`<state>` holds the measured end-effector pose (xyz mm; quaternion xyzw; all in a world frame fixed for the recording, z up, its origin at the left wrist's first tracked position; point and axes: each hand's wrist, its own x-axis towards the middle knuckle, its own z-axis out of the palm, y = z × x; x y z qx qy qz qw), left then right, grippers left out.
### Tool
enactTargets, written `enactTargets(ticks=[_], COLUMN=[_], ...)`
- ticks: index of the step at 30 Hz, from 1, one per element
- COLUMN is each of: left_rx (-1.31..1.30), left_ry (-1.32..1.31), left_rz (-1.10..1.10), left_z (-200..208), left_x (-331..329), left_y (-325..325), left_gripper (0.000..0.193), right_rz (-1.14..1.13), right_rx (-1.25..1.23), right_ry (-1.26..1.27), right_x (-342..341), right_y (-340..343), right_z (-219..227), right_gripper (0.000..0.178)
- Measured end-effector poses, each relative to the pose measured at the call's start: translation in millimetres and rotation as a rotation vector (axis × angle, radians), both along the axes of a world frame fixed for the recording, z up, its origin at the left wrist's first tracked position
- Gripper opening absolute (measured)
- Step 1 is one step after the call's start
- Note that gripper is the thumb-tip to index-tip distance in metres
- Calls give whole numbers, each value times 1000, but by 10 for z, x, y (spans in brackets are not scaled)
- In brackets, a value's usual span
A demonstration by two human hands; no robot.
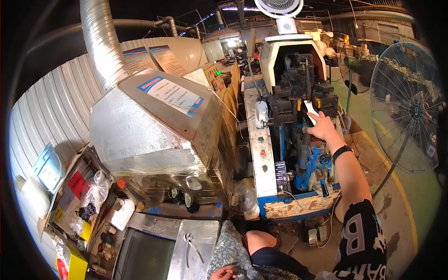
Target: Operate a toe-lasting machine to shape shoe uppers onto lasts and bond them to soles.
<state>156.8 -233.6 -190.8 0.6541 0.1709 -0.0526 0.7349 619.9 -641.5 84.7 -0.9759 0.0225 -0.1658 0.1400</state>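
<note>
Head view: the right hand [322, 127] sets spread fingers at the near end of a white piece [311, 108], grip unclear; the left [224, 273], well apart, curls beside patterned cloth [232, 247], contents hidden. The piece, among the machine's dark blocks [282, 103], looks light, stiffish, probably smooth; its near end seems the best hold.

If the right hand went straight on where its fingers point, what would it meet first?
Most likely the white piece in the machine; the right hand seems to touch it, though depth is unclear.
</note>
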Motion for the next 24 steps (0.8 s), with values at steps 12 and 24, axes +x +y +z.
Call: enactTargets(ticks=[12,24], left_rx=[60,15], left_ry=[15,-12], left_rz=[-5,-16], left_z=[-40,-51], left_x=[21,16], left_y=[25,89], left_gripper=[29,29], right_rz=[38,-10], right_rx=[51,42], right_ry=[22,21], right_x=[1,-41], right_y=[-35,44], right_z=[205,234], right_gripper=[80,81])
